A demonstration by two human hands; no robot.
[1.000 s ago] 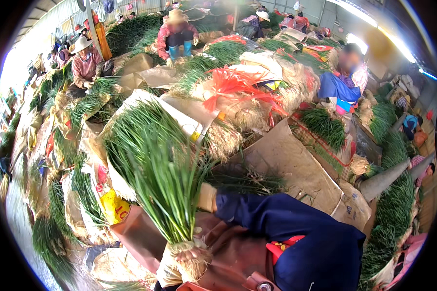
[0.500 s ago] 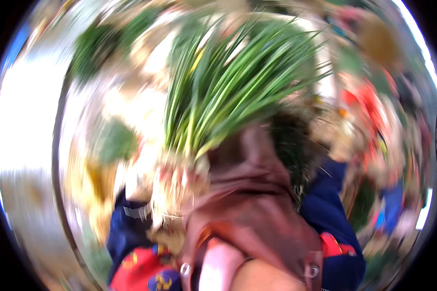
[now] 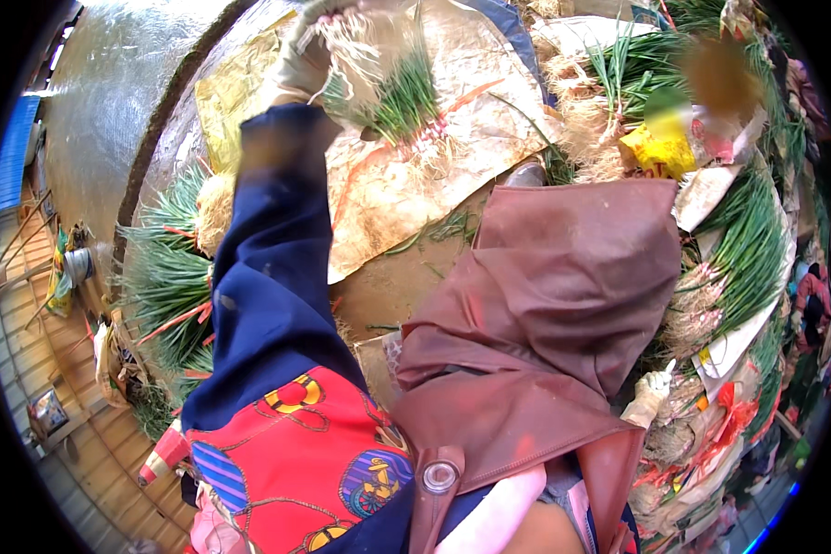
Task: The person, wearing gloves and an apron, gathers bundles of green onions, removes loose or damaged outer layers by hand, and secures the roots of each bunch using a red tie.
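Reaching far ahead in a navy sleeve, my left hand (image 3: pixel 303 60) wears a pale glove. Its fingers are closed at the root end of some green onions (image 3: pixel 349 48), whose whitish roots hang down; the top of the hand is cut off by the picture's edge. Just beyond the wrist, a small pile of green onions (image 3: pixel 406 102) with pinkish-white bulbs lies on a tan sheet (image 3: pixel 388 198). My right hand (image 3: pixel 651 395), also in a pale glove, is low on the right beside my brown apron (image 3: pixel 563 277). Its visible fingers are partly stretched, near a heap of roots (image 3: pixel 679 420), and it holds nothing visible.
Tied green onion bundles (image 3: pixel 171 277) lie on the left, beside a raised dark edge (image 3: pixel 148 148). More bundles (image 3: pixel 743 240) line the right side, with a yellow bag (image 3: pixel 660 146) and red plastic strips (image 3: pixel 734 415) among them. My shoe tip (image 3: pixel 526 174) shows past the apron.
The large green onion bunch in front of my apron is no longer there. My left arm now stretches forward and my right hand is down at the right. The view has shifted and is sharper.
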